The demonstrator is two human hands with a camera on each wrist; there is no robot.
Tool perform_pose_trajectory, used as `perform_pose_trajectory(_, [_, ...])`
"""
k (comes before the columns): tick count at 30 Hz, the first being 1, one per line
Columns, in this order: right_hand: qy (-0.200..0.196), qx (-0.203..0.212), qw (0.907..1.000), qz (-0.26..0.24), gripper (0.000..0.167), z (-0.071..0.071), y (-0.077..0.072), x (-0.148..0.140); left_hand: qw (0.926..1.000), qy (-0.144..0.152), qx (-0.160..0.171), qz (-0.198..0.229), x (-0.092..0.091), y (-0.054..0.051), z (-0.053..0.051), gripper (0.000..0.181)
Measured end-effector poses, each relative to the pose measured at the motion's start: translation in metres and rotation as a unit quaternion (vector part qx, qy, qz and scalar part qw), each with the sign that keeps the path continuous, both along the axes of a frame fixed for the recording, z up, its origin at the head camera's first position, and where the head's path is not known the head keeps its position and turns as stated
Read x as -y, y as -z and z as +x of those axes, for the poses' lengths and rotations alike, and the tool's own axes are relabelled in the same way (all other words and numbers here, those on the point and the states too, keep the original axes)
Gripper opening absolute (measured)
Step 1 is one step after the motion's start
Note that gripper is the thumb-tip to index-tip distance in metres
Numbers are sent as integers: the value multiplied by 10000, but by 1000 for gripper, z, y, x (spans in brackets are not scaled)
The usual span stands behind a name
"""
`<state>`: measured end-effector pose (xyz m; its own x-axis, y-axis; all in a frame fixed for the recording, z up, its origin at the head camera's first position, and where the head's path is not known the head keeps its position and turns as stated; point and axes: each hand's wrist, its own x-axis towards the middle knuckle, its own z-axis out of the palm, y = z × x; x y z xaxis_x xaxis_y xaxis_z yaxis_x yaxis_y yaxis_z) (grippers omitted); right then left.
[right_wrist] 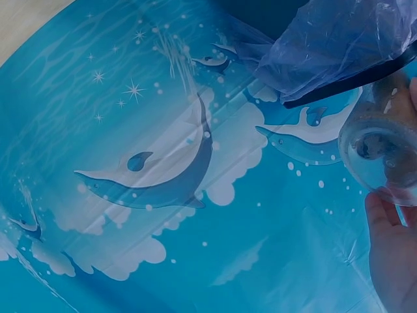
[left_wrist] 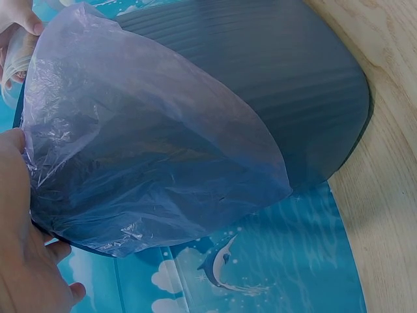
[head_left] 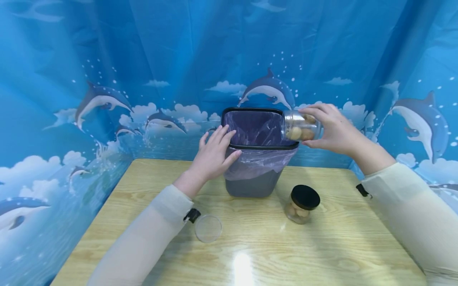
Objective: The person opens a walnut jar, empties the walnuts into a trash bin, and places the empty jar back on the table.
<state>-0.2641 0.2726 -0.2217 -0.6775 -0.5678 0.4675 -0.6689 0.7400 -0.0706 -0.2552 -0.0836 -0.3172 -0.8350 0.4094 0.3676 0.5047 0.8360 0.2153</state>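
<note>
My right hand (head_left: 334, 129) grips a clear jar (head_left: 290, 119) tipped on its side, its mouth over the right rim of a dark trash bin (head_left: 248, 186). Round tan and brown pieces, like small cookies, lie inside that jar. In the right wrist view, my fingers are about the jar's base (right_wrist: 378, 156). My left hand (head_left: 212, 155) rests at the bin's left rim, fingers spread and fairly straight, thumb toward the front. A translucent purplish bin liner (left_wrist: 150, 143) folds over the rim and hangs down outside; the bin's floor is hidden.
A second jar (head_left: 298, 212), with a black lid and tan pieces inside, stands upright at the bin's front right. A clear round lid (head_left: 208, 228) lies near my left sleeve. Behind the wooden table (head_left: 264, 254) hangs a blue dolphin-print curtain (head_left: 200, 47).
</note>
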Motion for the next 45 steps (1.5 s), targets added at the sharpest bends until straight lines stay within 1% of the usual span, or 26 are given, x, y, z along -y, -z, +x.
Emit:
perform_pose_trajectory(8, [-169,-47,9998,101,87,0,-1,1,10000,14,-2,10,0,0,0,72])
perform_pose_trajectory(16, [-168,-11,9991,395,84,2,-6,8,10000,-26,79,-1,-1,0,-1,73])
perform_pose_trajectory(22, [-219,4,9989,406,83,1,-5,9,10000,-20,96,-9,0,0,-1,73])
perform_pose_trajectory(26, [-249,-65,9987,440,84,0,-5,9,9999,-19,109,-7,0,-1,0,73])
perform_pose_trajectory(34, [-360,-107,9976,578,83,0,-9,11,9999,-56,115,-31,-1,-1,0,73])
perform_pose_trajectory(38, [-380,-130,9967,702,82,0,-10,14,9999,-51,91,-57,-1,-1,1,73])
perform_pose_trajectory(45, [-443,-304,9932,1037,83,-2,-11,18,9999,-54,96,-43,-1,0,0,74])
